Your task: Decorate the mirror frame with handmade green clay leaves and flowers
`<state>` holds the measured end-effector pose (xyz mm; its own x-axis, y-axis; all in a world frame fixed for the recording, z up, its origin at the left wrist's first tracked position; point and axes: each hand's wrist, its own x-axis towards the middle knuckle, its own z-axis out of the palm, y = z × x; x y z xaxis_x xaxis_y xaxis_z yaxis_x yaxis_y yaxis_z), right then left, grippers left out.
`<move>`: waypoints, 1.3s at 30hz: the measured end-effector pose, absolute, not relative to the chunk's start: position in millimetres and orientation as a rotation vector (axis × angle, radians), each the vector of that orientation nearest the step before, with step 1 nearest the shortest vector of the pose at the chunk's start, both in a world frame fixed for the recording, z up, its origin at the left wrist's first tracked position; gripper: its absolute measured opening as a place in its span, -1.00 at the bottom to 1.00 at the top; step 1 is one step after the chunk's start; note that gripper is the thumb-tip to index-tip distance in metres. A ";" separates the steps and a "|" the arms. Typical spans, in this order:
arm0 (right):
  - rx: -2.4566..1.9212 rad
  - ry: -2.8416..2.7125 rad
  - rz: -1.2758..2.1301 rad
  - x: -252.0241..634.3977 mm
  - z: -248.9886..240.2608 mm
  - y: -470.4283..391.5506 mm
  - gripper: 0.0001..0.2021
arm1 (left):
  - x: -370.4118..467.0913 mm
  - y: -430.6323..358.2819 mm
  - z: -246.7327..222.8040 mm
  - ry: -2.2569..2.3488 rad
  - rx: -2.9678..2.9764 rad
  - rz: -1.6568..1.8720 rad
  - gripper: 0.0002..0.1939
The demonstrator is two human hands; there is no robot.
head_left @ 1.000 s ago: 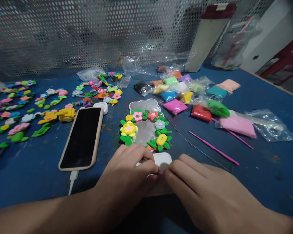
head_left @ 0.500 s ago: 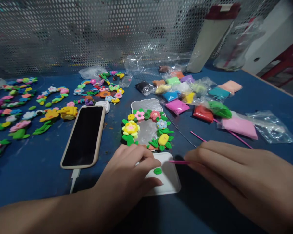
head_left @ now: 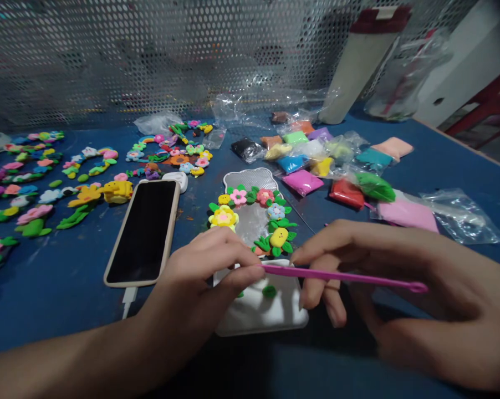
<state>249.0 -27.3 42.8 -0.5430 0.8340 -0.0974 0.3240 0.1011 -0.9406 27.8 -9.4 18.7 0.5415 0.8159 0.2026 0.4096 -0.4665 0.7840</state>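
Observation:
My left hand [head_left: 208, 277] pinches one end of a pink clay modelling tool [head_left: 341, 274] between thumb and fingertips. The tool lies level above a small white board [head_left: 262, 318], its looped end pointing right. My right hand [head_left: 449, 310] is open, fingers apart; the tool passes in front of it, and I cannot tell whether they touch. On the board lies a small flat green clay piece [head_left: 269, 291], with another green bit half hidden by my left hand. Just behind stands a mirror [head_left: 250, 221] framed with clay flowers and leaves, its lower left covered by my left hand.
A charging phone [head_left: 144, 233] lies to the left, with a white case [head_left: 177, 181] behind it. Several clay flower wreaths [head_left: 92, 160] spread across the left. Bagged coloured clay [head_left: 303, 182] fills the back right, before a tall bottle [head_left: 358, 72]. A perforated metal panel [head_left: 150, 61] closes the back.
The pink tool has passed from my right hand's grip to my left hand's pinch and now shows its full length. My right hand has opened; my left fingers have lifted off the board.

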 end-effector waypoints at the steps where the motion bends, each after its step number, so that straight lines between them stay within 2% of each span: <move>1: -1.073 -1.816 1.573 249.0 42.0 -26.2 -0.64 | 27.9 -9.2 19.9 0.990 2.056 0.757 -0.81; 3: -0.973 -1.670 1.685 245.3 37.1 -25.2 -0.63 | 29.0 -10.1 19.7 0.967 2.023 0.757 -0.81; 7: -1.024 -1.695 1.434 230.7 22.6 -27.1 -0.87 | 31.3 -13.8 11.3 0.941 2.092 0.704 -0.81; 11: -1.092 -1.722 1.204 226.5 9.9 -31.3 -0.83 | 28.6 -15.6 0.1 0.973 2.449 0.580 -0.94; 14: -1.210 -1.674 1.220 230.2 1.7 -34.2 -0.85 | 26.8 -15.0 -6.2 0.970 2.607 0.499 -0.82; 21: -1.182 -1.653 1.120 232.8 -1.7 -36.2 -0.85 | 29.5 -12.3 -8.4 0.956 2.557 0.461 -0.72; 33: -1.195 -1.724 1.078 235.0 0.8 -35.2 -0.84 | 34.0 -8.5 -10.2 1.009 2.671 0.509 -0.91; 39: -1.178 -1.934 0.983 235.7 -1.8 -39.6 -0.81 | 30.9 -8.8 -9.2 0.964 2.776 0.586 -0.87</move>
<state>235.7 -39.6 -1.8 -0.3765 0.9142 0.1496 0.4178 0.3117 -0.8534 30.9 -8.8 -9.2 0.7182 0.6212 0.3135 0.5644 -0.7836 0.2597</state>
